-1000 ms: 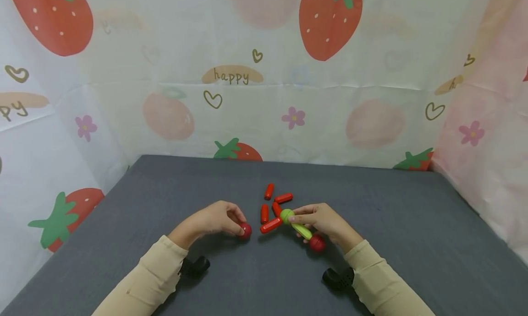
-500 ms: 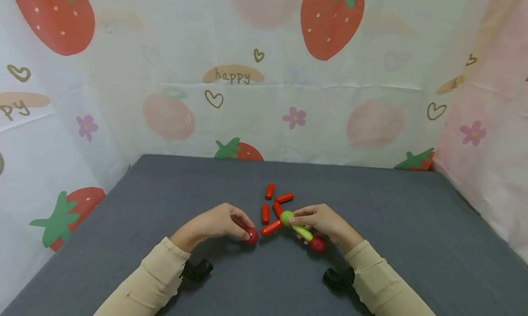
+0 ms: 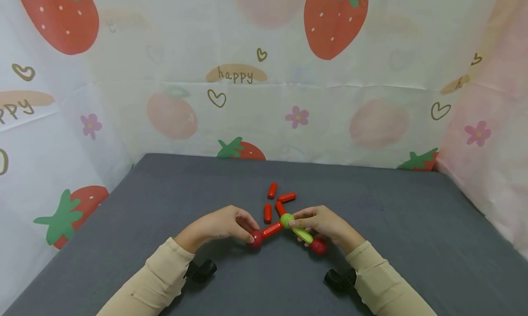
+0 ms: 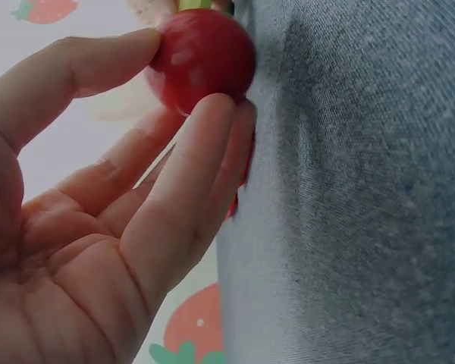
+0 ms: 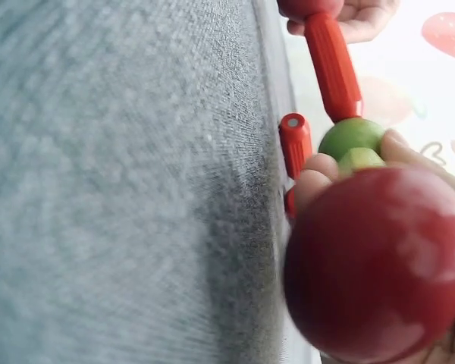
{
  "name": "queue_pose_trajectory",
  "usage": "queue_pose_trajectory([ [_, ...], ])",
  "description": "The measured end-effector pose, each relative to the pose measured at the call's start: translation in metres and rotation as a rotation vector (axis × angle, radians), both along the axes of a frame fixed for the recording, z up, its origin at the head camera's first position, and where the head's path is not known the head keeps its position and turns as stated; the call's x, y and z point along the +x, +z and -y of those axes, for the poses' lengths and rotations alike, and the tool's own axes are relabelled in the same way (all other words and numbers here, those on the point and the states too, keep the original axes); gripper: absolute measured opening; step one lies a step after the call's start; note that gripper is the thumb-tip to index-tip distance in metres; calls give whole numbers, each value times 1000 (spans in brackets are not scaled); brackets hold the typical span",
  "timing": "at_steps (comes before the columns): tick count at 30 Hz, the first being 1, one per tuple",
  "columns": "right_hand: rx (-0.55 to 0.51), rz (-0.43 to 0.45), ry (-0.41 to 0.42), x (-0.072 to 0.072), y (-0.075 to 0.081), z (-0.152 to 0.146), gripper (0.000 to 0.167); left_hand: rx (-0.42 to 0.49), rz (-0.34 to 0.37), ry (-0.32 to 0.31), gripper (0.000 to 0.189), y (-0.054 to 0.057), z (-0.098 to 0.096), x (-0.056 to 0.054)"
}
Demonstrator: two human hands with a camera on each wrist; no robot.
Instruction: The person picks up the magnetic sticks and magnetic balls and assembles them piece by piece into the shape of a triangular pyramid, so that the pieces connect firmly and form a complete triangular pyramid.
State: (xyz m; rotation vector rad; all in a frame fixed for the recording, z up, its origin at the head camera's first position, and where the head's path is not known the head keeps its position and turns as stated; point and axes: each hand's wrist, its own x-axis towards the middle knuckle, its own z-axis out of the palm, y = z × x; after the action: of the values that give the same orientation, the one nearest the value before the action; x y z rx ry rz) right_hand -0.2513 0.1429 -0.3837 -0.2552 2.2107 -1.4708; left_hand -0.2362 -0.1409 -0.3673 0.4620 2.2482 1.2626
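Observation:
My left hand (image 3: 227,225) pinches a glossy red ball (image 4: 205,61) between thumb and fingers. The ball meets the near end of a red rod (image 3: 272,230), whose other end touches a green ball (image 3: 287,220). My right hand (image 3: 326,222) grips that green ball with thumb and fingers. A yellow-green rod (image 3: 303,235) runs from the green ball to a second red ball (image 5: 379,262), which fills the front of the right wrist view. That rod is mostly hidden behind the red ball there.
Loose red rods lie just beyond the hands: an upright-lying one (image 3: 267,213), one by the green ball (image 3: 280,209), and two farther back, including a slanted rod (image 3: 287,197). The dark grey table (image 3: 198,178) ends at a strawberry-print cloth (image 3: 264,123).
My left hand has moved right with its red ball, closing the gap to the red rod's end. My right hand stays almost still. The head view has shifted slightly.

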Motion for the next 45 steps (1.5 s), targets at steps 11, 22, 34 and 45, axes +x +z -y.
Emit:
queue_pose_trajectory([
  [11, 56, 10, 26, 1, 2, 0, 44, 7, 65, -25, 25, -4, 2, 0],
  [22, 28, 19, 46, -3, 4, -2, 42, 25, 101, -12, 25, -6, 3, -1],
  [34, 126, 40, 96, 4, 12, -24, 43, 90, 85, 143, 34, -10, 2, -21],
  [45, 94, 86, 104, 13, 11, -36, 41, 15, 94, 291, 28, -14, -31, -50],
])
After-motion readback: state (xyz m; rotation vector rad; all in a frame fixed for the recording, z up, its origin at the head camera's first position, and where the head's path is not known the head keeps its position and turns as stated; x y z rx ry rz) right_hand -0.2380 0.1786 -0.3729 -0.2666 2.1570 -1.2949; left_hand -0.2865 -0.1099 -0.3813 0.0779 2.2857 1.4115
